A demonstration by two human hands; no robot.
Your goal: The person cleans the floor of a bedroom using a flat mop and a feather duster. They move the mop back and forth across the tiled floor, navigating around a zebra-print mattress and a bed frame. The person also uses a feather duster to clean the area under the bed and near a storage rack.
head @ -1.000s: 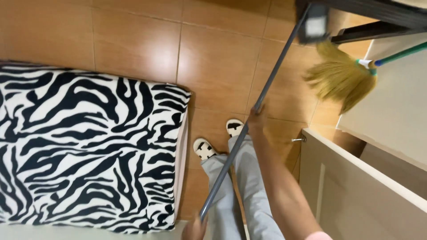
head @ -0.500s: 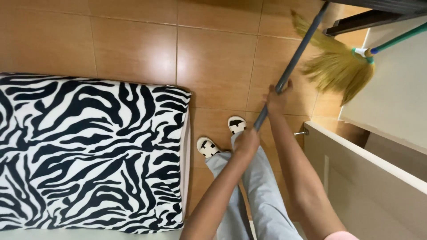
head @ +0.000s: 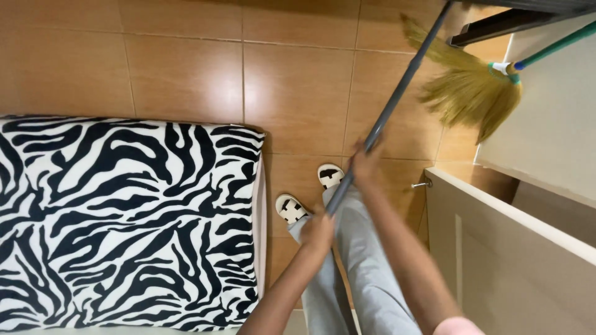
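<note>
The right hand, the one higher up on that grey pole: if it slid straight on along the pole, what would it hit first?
Likely nothing soon. The right hand grips the grey pole, which runs bare up to the picture's top edge. The straw broom lies beside that line, though depth is unclear.

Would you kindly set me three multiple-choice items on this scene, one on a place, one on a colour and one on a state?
1. Where is the straw broom?
A. upper right, by the white wall
B. on the striped cover
C. under the feet

2. What colours is the patterned cover?
A. red and blue
B. black and white
C. plain green

3. How is the grey pole held?
A. by neither hand
B. by one hand only
C. by both hands

Answers: 1 A, its bristles hang beside the wall. 2 B, zebra stripes. 3 C, the left hand grips it low and the right hand higher up.
</note>
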